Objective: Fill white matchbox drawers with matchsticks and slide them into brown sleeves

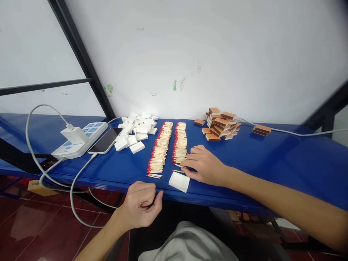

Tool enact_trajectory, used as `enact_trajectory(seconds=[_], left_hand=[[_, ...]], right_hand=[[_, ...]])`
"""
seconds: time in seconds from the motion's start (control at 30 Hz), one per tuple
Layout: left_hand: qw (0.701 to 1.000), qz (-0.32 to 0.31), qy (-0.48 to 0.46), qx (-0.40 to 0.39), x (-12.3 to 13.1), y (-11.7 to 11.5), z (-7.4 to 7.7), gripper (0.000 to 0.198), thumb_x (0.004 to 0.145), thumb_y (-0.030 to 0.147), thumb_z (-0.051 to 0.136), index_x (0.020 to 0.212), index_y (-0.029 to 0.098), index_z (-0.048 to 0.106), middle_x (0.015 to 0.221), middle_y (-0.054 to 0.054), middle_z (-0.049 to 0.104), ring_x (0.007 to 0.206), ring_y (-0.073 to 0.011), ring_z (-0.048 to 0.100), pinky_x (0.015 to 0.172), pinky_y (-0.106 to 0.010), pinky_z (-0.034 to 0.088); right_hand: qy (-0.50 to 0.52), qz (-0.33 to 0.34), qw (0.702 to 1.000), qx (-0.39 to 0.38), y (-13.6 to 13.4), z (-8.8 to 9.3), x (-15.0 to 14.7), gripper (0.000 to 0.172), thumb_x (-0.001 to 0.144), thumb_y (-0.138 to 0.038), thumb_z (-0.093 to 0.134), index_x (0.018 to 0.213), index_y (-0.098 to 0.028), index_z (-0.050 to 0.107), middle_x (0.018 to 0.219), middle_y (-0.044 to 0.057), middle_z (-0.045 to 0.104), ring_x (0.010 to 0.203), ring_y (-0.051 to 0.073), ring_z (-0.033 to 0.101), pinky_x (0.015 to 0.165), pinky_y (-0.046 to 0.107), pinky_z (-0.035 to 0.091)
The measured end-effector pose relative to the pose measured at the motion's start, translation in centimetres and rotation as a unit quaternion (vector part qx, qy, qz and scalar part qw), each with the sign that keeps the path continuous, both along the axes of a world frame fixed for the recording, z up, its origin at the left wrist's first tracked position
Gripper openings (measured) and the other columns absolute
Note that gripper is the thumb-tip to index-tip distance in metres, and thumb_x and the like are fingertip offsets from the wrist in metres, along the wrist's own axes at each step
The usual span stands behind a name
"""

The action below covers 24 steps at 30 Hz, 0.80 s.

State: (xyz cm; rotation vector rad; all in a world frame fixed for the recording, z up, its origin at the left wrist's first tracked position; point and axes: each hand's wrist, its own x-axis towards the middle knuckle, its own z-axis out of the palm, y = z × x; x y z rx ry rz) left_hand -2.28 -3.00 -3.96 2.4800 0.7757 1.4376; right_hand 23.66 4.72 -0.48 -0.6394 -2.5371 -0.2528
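Two long rows of red-tipped matches lie on the blue table: a left row and a right row. My right hand rests on the table at the near end of the right row, fingertips pinching loose matches. A small brown box peeks out behind its knuckles. An open white matchbox tray lies just in front of that hand. My left hand hangs at the table's front edge, fingers curled into a loose fist; what it holds, if anything, is hidden.
A heap of white trays lies at the back left, a pile of brown matchbox sleeves at the back right, two more sleeves further right. A phone, a power strip with charger and cables occupy the left end.
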Motion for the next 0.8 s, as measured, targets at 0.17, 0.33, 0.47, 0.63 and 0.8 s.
enact_trajectory(seconds=[0.17, 0.33, 0.47, 0.63, 0.8], left_hand=[[1.000, -0.019, 0.005, 0.000, 0.0, 0.1, 0.0, 0.045, 0.079, -0.004, 0.060, 0.069, 0.022, 0.025, 0.060, 0.008, 0.025, 0.052, -0.0084, 0.024, 0.050, -0.029, 0.018], [0.997, -0.035, 0.068, -0.020, 0.3, -0.1, 1.0, 0.021, 0.087, 0.000, 0.059, 0.081, 0.019, 0.054, 0.067, 0.003, 0.053, 0.057, -0.0090, 0.045, 0.053, -0.024, 0.035], [0.997, -0.043, 0.065, 0.019, 0.5, 0.0, 1.2, 0.016, 0.089, 0.003, 0.067, 0.083, 0.018, 0.064, 0.071, 0.001, 0.060, 0.059, -0.0080, 0.053, 0.054, -0.021, 0.041], [0.998, -0.006, 0.021, 0.067, 0.9, 0.5, 1.1, 0.007, 0.087, 0.017, 0.076, 0.089, 0.018, 0.069, 0.072, 0.001, 0.064, 0.062, -0.0101, 0.056, 0.059, -0.024, 0.045], [0.990, 0.065, 0.053, 0.109, 1.3, 0.6, 1.3, 0.009, 0.087, 0.017, 0.075, 0.082, 0.018, 0.067, 0.062, 0.004, 0.058, 0.058, -0.0106, 0.051, 0.064, -0.030, 0.038]], right_hand=[[-0.001, 0.007, 1.000, -0.001, 0.0, 0.2, 0.0, 0.026, 0.100, -0.032, 0.056, 0.090, -0.017, 0.074, 0.074, 0.004, 0.068, 0.075, 0.018, 0.048, 0.075, 0.033, 0.028], [-0.012, 0.026, 1.000, -0.011, -0.1, 0.5, 0.2, 0.024, 0.100, -0.034, 0.057, 0.094, -0.018, 0.073, 0.077, 0.003, 0.069, 0.074, 0.017, 0.047, 0.074, 0.033, 0.026], [-0.030, 0.024, 0.999, -0.016, -0.1, 0.5, 0.3, 0.024, 0.100, -0.034, 0.056, 0.094, -0.018, 0.074, 0.079, 0.003, 0.070, 0.075, 0.017, 0.047, 0.075, 0.034, 0.026], [-0.027, 0.019, 0.999, -0.023, -0.1, 0.4, 0.2, 0.023, 0.100, -0.032, 0.058, 0.093, -0.017, 0.073, 0.079, 0.003, 0.070, 0.073, 0.016, 0.047, 0.075, 0.034, 0.026], [-0.015, 0.010, 0.999, -0.035, -0.1, 0.3, 0.2, 0.023, 0.098, -0.032, 0.060, 0.089, -0.016, 0.073, 0.075, 0.003, 0.068, 0.070, 0.015, 0.046, 0.075, 0.033, 0.026]])
